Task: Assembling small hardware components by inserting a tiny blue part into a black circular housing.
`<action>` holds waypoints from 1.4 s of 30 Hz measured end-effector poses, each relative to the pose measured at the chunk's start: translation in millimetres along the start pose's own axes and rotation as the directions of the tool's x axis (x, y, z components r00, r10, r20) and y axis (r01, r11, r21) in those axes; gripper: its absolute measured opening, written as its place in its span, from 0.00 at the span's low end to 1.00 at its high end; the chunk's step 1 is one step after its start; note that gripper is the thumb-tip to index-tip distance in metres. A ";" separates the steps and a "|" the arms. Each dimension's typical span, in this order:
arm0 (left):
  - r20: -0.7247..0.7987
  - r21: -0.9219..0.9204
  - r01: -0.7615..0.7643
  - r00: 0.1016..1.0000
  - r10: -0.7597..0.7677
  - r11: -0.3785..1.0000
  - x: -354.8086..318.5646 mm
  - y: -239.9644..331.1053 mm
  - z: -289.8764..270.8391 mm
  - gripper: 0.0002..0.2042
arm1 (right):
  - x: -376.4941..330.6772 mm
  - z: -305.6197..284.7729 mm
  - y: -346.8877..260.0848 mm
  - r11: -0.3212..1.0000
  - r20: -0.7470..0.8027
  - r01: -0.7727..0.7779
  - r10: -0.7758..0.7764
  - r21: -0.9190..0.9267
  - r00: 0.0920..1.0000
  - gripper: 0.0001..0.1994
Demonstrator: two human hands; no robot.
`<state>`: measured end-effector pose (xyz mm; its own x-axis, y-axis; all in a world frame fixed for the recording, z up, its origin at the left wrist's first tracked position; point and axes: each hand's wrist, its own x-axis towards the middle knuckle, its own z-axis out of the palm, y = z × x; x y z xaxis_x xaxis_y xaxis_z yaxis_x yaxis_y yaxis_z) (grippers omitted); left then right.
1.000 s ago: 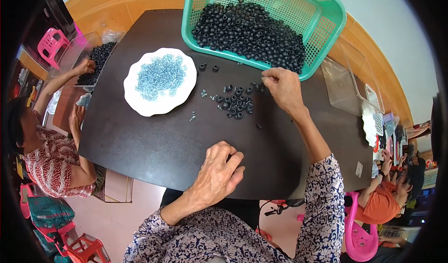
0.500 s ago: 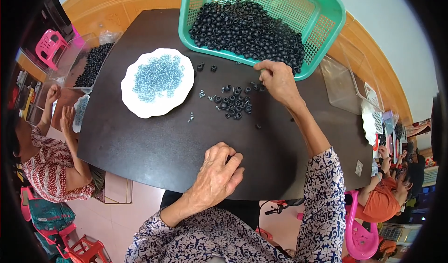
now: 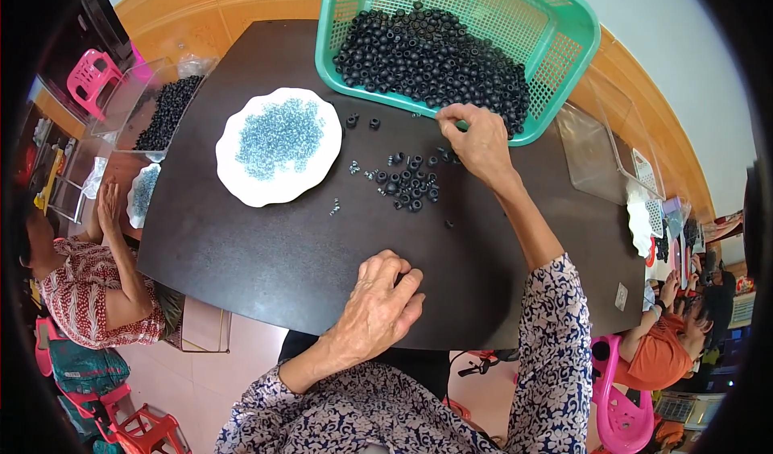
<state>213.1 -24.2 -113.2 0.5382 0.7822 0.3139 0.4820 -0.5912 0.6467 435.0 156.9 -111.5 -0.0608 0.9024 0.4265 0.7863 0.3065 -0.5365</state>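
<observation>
My left hand (image 3: 377, 301) rests low over the dark table with its fingers curled in. A dark spot shows between thumb and forefinger, but what is inside is hidden. My right hand (image 3: 481, 142) is at the near rim of the green basket (image 3: 386, 93), fingertips pinched together; anything in them is too small to make out. Round, hollow black parts (image 3: 459, 72) fill much of the basket. Left of my right hand lies a loose cluster of the same black parts (image 3: 412, 182), with a few small shiny pieces (image 3: 354, 167) beside it.
A scalloped white plate (image 3: 241, 188) holds many small shiny blue-grey pieces (image 3: 282, 138). A clear bin (image 3: 592, 152) stands at the right. To the left, a co-worker (image 3: 97, 293) sits by a bin of black parts (image 3: 169, 112). Another person in orange (image 3: 664, 349) is at the right.
The view has shifted slightly, moving the table and basket a little down and right in the picture. Both my hands keep nearly the same pose. The left co-worker's hands have moved.
</observation>
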 end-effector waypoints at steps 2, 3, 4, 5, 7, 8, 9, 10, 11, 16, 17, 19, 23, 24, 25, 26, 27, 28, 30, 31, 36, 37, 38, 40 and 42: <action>-0.002 -0.004 0.001 1.000 -0.001 1.000 -0.1 -0.6 0.7 0.16 | 1.4 3.5 0.8 0.997 0.009 0.020 -0.020 -0.079 1.000 0.08; -0.004 -0.008 -0.001 1.000 0.001 1.000 0.2 -1.0 1.3 0.16 | 0.7 3.7 1.5 0.986 0.017 0.040 -0.038 -0.160 0.999 0.07; -0.008 -0.007 0.003 1.000 -0.003 1.000 0.0 -1.4 0.4 0.16 | 0.9 4.2 -0.6 0.986 0.021 0.044 -0.041 -0.158 0.999 0.07; -0.004 -0.005 0.002 1.000 -0.002 1.000 0.2 -1.6 -0.3 0.16 | -0.6 2.9 -2.6 0.996 0.073 0.043 -0.037 -0.078 0.997 0.07; -0.001 -0.004 0.004 1.000 -0.004 1.000 0.3 -1.9 -1.5 0.16 | -5.6 -1.4 -6.4 0.999 0.129 0.036 -0.036 0.003 0.991 0.07; 0.006 0.005 0.002 1.000 -0.002 1.000 0.1 -2.3 -2.4 0.16 | -9.1 -4.3 -7.9 0.995 0.154 0.090 -0.083 -0.040 0.985 0.07; 0.014 0.015 0.000 1.000 0.000 1.000 -0.7 -2.4 -2.9 0.16 | -12.4 -6.1 -9.4 0.986 0.181 0.144 -0.128 -0.081 0.975 0.08; 0.015 0.011 -0.005 1.000 0.004 1.000 -0.5 -2.1 -2.2 0.16 | -15.6 -10.0 -10.2 0.986 0.179 0.142 -0.124 -0.086 0.976 0.08; 0.005 0.011 0.001 1.000 -0.001 1.000 -0.4 -2.1 -1.2 0.16 | -18.5 -13.4 -11.0 0.975 0.229 0.193 -0.164 -0.111 0.960 0.09; -0.008 0.019 0.006 1.000 -0.006 1.000 0.0 -1.0 -0.7 0.16 | -25.1 -13.9 -13.1 0.955 0.334 0.270 -0.215 -0.126 0.918 0.13; -0.008 0.016 0.004 1.000 -0.003 1.000 0.5 -0.6 -0.2 0.16 | -25.5 -13.5 -10.9 0.944 0.335 0.289 -0.224 -0.158 0.915 0.14; -0.007 0.016 0.002 1.000 -0.002 1.000 0.8 0.2 0.0 0.16 | -25.4 -12.0 -7.3 0.932 0.335 0.309 -0.235 -0.188 0.913 0.14; -0.023 -0.003 -0.001 1.000 0.000 1.000 1.6 1.4 -0.3 0.16 | -28.4 -10.7 -1.4 0.944 0.302 0.309 -0.264 -0.113 0.916 0.12; -0.035 -0.024 -0.008 0.999 0.007 1.000 2.6 1.5 -0.1 0.15 | -30.6 -11.9 -0.6 0.950 0.274 0.297 -0.261 -0.096 0.926 0.11; -0.037 -0.019 -0.003 0.999 0.003 1.000 2.0 1.1 -1.6 0.15 | -31.6 -12.7 -5.7 0.950 0.274 0.300 -0.266 -0.090 0.924 0.11; -0.089 -0.114 0.016 0.996 -0.026 0.993 1.6 0.2 -3.2 0.14 | -33.8 -15.0 -11.3 0.943 0.210 0.324 -0.303 -0.073 0.930 0.10; -0.137 -0.209 0.028 0.989 -0.058 0.978 1.8 -0.2 -4.9 0.12 | -36.6 -18.3 -18.2 0.936 0.145 0.348 -0.337 -0.058 0.930 0.10; -0.143 -0.198 0.042 0.987 -0.071 0.979 1.7 -2.6 -8.4 0.12 | -40.5 -16.5 -28.9 0.933 0.147 0.357 -0.348 -0.040 0.926 0.10; -0.118 -0.456 0.224 0.944 -0.308 0.861 5.0 -0.8 -18.5 0.11 | -51.7 -23.3 -56.3 0.945 0.081 0.319 -0.324 0.071 0.942 0.11; -0.100 -0.695 0.251 0.894 -0.437 0.674 6.0 -0.7 -11.4 0.12 | -59.4 -29.6 -67.0 0.945 0.052 0.315 -0.320 0.087 0.946 0.13; 0.043 -0.912 0.254 0.841 -0.540 0.322 19.8 -17.0 -17.4 0.17 | -90.4 -35.0 -100.1 0.928 -0.050 0.343 -0.339 0.144 0.939 0.16; 0.106 -0.947 0.239 0.862 -0.497 0.214 20.9 -18.5 -20.0 0.17 | -94.1 -33.5 -104.3 0.917 -0.068 0.364 -0.358 0.162 0.931 0.16; 0.163 -0.968 0.229 0.881 -0.445 0.100 21.1 -19.8 -22.3 0.16 | -96.5 -32.3 -107.5 0.905 -0.085 0.385 -0.376 0.179 0.923 0.16; 0.182 -0.977 0.211 0.901 -0.394 0.031 20.5 -17.7 -26.6 0.16 | -99.9 -31.3 -110.3 0.890 -0.069 0.413 -0.407 0.193 0.911 0.16; 0.214 -0.976 0.210 0.912 -0.349 -0.049 19.7 -17.3 -25.2 0.15 | -103.8 -29.1 -109.8 0.874 -0.065 0.411 -0.409 0.260 0.910 0.16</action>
<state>198.0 6.4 -100.7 0.4708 0.8778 -0.0881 -0.5855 0.3856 0.7131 372.8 20.8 -75.6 -0.3370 0.6766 0.6547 0.5019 0.7174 -0.4831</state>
